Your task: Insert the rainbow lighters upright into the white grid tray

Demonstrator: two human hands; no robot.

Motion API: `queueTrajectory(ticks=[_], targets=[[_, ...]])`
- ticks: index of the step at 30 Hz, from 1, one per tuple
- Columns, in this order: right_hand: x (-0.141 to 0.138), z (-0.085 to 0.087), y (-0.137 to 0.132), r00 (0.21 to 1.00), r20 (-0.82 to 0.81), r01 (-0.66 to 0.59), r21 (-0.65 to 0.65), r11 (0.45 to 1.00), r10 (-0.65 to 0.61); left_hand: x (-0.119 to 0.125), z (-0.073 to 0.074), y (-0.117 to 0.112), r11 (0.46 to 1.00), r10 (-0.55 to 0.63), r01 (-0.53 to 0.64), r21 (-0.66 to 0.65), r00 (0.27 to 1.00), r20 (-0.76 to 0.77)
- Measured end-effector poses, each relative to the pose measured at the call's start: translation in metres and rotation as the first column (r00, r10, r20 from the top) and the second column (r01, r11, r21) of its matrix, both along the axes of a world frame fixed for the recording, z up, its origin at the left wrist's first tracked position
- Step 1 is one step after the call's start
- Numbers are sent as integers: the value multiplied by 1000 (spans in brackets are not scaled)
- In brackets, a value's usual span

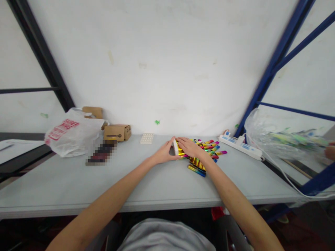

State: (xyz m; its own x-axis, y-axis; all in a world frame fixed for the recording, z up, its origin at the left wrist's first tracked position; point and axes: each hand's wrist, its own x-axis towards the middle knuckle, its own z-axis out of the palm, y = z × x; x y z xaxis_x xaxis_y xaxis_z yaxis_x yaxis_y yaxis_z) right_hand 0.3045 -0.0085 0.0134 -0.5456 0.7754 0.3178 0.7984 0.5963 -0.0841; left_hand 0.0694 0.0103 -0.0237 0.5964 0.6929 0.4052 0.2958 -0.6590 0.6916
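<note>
A white block (175,146) stands on edge on the table, seen from its narrow side. My left hand (165,153) is closed around it, with fingers at the far end and thumb at the near end. My right hand (188,146) lies with outstretched fingers over shiny gold tubes that point towards the block; its fingers partly hide them. Whether the tubes sit in the block cannot be made out. More shiny multicoloured tubes (213,150) lie in a loose pile beyond my right hand. One gold-and-blue tube (196,170) lies nearer the front, by my right wrist.
A white tray with rows of holes (147,138) lies near the wall. Left of it are a cardboard box (117,132), a white plastic bag (75,134) and a blurred-out dark item (101,153). A power strip (242,147) with a cable is at the right, beside a blue frame (270,68).
</note>
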Motion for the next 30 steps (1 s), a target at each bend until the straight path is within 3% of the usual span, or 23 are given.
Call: queueTrajectory(ticks=[19, 24, 30], targets=[[27, -10, 4, 998, -8, 60, -68, 996, -60, -1, 2, -3, 1000, 11, -11, -19, 1000, -13], [45, -2, -2, 986, -79, 132, -178, 975, -148, -2, 2, -2, 1000, -2, 2, -9, 1000, -7], [60, 14, -16, 978, -8, 201, -268, 942, -211, -2, 3, -3, 1000, 12, -12, -24, 1000, -8]])
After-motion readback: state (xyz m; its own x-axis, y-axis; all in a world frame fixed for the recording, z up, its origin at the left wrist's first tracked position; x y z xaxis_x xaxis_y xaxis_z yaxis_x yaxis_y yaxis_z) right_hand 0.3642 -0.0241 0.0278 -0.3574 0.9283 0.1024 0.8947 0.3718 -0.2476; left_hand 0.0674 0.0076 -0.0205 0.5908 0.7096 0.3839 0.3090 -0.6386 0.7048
